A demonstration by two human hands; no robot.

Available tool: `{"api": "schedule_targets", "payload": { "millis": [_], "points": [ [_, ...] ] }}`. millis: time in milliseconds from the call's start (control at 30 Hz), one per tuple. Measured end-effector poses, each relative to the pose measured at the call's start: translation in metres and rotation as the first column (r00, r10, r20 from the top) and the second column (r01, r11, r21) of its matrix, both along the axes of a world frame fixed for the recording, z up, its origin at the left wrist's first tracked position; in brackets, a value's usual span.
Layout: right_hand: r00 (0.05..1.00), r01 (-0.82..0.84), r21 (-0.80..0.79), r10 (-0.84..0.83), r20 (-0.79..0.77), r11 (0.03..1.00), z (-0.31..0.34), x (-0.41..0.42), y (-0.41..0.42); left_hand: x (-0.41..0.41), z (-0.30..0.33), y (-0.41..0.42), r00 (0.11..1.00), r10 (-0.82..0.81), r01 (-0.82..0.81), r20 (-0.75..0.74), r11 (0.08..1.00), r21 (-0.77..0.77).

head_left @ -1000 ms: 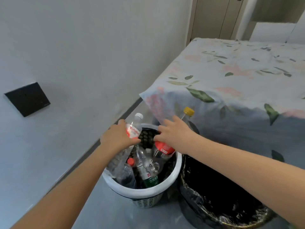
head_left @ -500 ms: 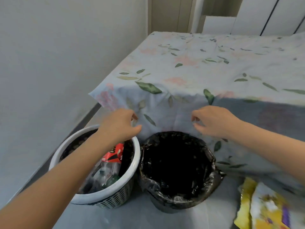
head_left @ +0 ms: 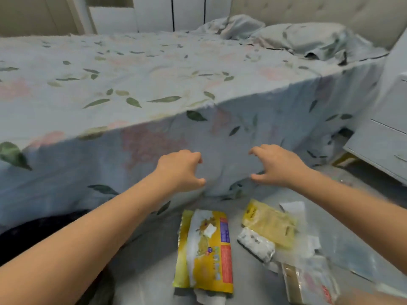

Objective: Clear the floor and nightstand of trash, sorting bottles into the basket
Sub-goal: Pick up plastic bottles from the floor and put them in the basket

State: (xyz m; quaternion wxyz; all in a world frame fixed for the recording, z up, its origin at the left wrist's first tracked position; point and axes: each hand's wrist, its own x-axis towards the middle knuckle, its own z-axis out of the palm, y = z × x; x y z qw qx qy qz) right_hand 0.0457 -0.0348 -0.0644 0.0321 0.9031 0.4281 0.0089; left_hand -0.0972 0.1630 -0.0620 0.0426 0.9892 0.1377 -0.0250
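Both grips hang empty, fingers curled: left hand [head_left: 179, 169], right hand [head_left: 276, 165]. Below them lie the yellow wrapper [head_left: 206, 252] and noodle packet [head_left: 269, 223]; gather flat wrappers together, pinching edges.

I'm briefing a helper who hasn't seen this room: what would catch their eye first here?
Two empty hands, left hand and right hand, hang with curled fingers in front of the bed's floral sheet. Below them, litter lies on the floor: a yellow snack bag, a pale yellow packet, a white speckled wrapper and clear plastic packaging. A white nightstand stands at the right edge.
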Motion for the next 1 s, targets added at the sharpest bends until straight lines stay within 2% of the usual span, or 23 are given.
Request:
{"api": "schedule_targets", "payload": {
  "millis": [200, 333, 467, 533, 600, 667, 700, 833, 1000],
  "points": [
    [0.960, 0.270, -0.045, -0.272, -0.065, 0.962, -0.066, 0.069, -0.125, 0.128, -0.062, -0.105, 0.969, -0.222, 0.220, -0.110, 0.975, -0.026],
    [0.864, 0.482, -0.035, -0.481, -0.152, 0.876, -0.090, 0.097, -0.218, 0.189, -0.104, -0.164, 0.927, -0.324, 0.320, -0.190, 0.946, -0.055],
    [0.714, 0.673, -0.068, -0.671, -0.202, 0.736, -0.114, 0.113, -0.317, 0.242, -0.141, -0.216, 0.883, -0.406, 0.404, -0.236, 0.913, -0.058],
    [0.592, 0.776, -0.090, -0.770, -0.240, 0.625, -0.128, 0.114, -0.365, 0.268, -0.157, -0.241, 0.870, -0.439, 0.438, -0.225, 0.897, -0.058],
    [0.433, 0.881, -0.062, -0.853, -0.293, 0.469, -0.145, 0.110, -0.410, 0.290, -0.177, -0.265, 0.867, -0.456, 0.453, -0.199, 0.889, -0.061],
    [0.292, 0.951, 0.009, -0.892, -0.346, 0.308, -0.167, 0.102, -0.447, 0.307, -0.202, -0.289, 0.870, -0.466, 0.461, -0.158, 0.885, -0.068],
    [0.246, 0.966, 0.013, -0.902, -0.354, 0.258, -0.180, 0.097, -0.461, 0.315, -0.215, -0.300, 0.870, -0.472, 0.468, -0.144, 0.881, -0.066],
    [0.177, 0.977, -0.042, -0.911, -0.371, 0.207, -0.240, 0.086, -0.481, 0.351, -0.258, -0.336, 0.857, -0.503, 0.504, -0.115, 0.864, -0.024],
    [0.081, 0.996, 0.017, -0.891, -0.447, 0.082, -0.278, 0.117, -0.459, 0.405, -0.280, -0.387, 0.898, -0.439, 0.437, -0.042, 0.899, -0.040]
  ]
}}
